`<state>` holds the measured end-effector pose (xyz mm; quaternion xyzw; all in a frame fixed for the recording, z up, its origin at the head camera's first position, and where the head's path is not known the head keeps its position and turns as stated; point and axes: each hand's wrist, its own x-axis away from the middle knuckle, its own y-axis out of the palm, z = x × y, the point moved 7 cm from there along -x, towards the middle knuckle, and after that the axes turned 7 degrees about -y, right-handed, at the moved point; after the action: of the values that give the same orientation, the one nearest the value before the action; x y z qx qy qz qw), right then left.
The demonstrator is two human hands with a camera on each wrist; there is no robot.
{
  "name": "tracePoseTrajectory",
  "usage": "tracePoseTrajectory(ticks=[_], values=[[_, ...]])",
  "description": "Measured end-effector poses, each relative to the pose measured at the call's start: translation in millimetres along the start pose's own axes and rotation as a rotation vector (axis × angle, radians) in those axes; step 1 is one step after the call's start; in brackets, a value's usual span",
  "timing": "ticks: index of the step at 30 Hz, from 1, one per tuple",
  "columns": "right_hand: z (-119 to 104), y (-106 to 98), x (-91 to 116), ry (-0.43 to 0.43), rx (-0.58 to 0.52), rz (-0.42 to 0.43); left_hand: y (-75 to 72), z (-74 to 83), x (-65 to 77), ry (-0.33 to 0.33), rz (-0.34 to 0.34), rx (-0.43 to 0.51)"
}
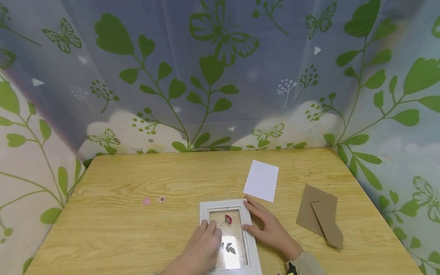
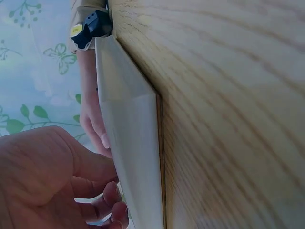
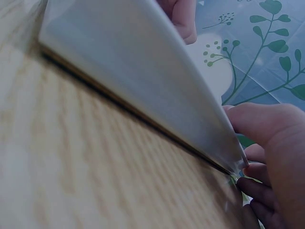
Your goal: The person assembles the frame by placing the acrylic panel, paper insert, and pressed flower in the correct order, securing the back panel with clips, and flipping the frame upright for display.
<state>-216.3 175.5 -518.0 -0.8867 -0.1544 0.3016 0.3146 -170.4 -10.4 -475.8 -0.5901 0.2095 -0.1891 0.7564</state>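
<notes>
A white picture frame (image 1: 204,207) lies on the table in front of me, glass in its window. Over the glass, a small dark red pressed flower (image 1: 228,219) has a thin stem running to the fingertips of my left hand (image 1: 205,246). That hand is curled over the frame's left side and pinches the stem; the left wrist view hides the stem itself. My right hand (image 1: 271,231) grips the frame's upper right corner, its thumb (image 3: 252,119) on the top face and fingers at the far edge. Grey-green leaves (image 1: 230,248) lie lower in the window.
A white sheet of paper (image 1: 262,181) lies beyond the frame. At right is a brown backing board (image 1: 307,208) with its stand leg (image 1: 331,233). A pink petal (image 1: 146,201) and a small pale flower (image 1: 162,199) lie at left. Patterned cloth (image 1: 220,95) hangs behind.
</notes>
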Motion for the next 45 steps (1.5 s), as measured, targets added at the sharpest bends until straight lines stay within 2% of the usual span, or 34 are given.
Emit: tracePoseTrajectory(ticks=[5, 10, 14, 18, 25, 27, 31, 36, 40, 45], values=[[0, 0, 0, -0.008, 0.008, 0.005, -5.9, -0.1, 1.7, 0.018, 0.030, 0.059], [-1, -1, 0, -0.008, 0.008, 0.006, -22.1, -4.8, 3.2, 0.028, 0.090, 0.162], [-1, -1, -1, 0.003, 0.006, -0.003, -38.8, -19.2, 1.7, -0.025, 0.151, 0.198], [-1, -1, -1, 0.011, 0.001, -0.010, -47.4, -49.2, -0.4, -0.113, 0.196, 0.196], [-1, -1, -1, 0.020, -0.011, -0.014, -55.2, -123.9, -0.5, -0.288, 0.238, 0.194], [-1, 0, 0, 0.022, -0.012, -0.016, -57.5, -143.4, -0.3, -0.319, 0.241, 0.192], [0, 1, 0, 0.022, -0.017, -0.018, -57.6, -177.1, -2.0, -0.379, 0.213, 0.191], [0, 1, 0, 0.022, -0.015, -0.016, -51.6, -206.3, -6.3, -0.412, 0.159, 0.184], [-1, 0, 0, 0.023, -0.013, -0.018, -43.1, -220.5, -9.3, -0.428, 0.083, 0.218], [0, 1, 0, 0.026, -0.016, -0.024, -35.9, -228.2, -12.2, -0.427, 0.014, 0.271]])
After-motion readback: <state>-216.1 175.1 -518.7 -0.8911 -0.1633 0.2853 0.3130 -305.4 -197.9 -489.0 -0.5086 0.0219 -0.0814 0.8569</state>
